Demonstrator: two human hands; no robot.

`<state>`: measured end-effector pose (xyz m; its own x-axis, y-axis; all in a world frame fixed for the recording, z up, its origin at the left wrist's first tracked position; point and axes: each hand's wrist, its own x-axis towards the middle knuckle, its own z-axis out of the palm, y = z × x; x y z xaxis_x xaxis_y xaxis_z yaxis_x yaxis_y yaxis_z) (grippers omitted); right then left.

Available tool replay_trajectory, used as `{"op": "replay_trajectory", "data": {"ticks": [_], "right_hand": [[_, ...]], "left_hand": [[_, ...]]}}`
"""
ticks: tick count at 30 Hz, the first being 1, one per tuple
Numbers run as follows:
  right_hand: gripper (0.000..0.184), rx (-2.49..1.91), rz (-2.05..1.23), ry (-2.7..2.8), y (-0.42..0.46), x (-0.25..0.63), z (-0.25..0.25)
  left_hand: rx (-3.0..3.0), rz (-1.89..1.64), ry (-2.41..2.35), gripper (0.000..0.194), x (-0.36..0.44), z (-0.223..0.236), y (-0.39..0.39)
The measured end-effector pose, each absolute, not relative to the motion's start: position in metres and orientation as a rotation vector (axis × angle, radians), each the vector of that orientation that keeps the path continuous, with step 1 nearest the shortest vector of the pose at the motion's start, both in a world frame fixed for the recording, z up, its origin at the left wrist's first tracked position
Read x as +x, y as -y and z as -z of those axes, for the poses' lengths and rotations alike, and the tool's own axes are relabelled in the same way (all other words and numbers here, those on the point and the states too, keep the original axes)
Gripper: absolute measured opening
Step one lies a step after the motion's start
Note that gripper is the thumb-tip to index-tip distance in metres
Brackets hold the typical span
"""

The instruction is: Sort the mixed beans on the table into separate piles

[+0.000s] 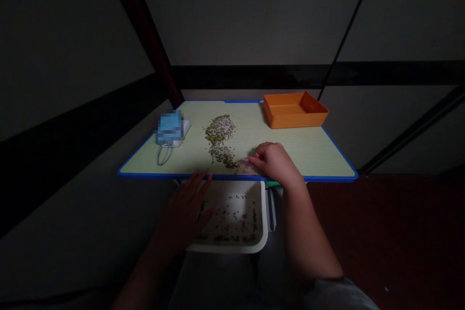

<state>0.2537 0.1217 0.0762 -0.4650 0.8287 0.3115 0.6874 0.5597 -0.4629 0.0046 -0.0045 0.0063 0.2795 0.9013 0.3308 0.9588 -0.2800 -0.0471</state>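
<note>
Right hand (275,163) curled on pale card (246,167) beside beans (219,139); left hand (184,212) open over white tray (262,218).

On the worktop (308,155), a pale green, wood-grained board edged in bright blue, an orange plastic tray (294,111) sits at about 1 o'clock, pushed up to the far edge. At about 10 o'clock lies a pixelated pale blue item, perhaps a folded face mask (169,128), overlapping a white rounded object (186,128). A thin loop (162,157) trails from it toward the near edge. Past the far edge, grey wall panels (254,14) are crossed by a black horizontal band (254,77), with a dark red post (141,29) at 11 o'clock and a thin black rod (347,29) at 1 o'clock. Dark reddish flooring (392,232) spreads toward 4 o'clock.
</note>
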Motion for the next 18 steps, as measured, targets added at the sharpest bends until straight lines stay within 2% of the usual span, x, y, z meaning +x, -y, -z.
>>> {"op": "replay_trajectory", "data": {"ticks": [18], "right_hand": [[0.033, -1.251, -0.313, 2.295, -0.1202, 0.2467, -0.0765]], "left_hand": [[-2.319, 0.339, 1.706, 0.072, 0.0028, -0.0043, 0.0038]]}}
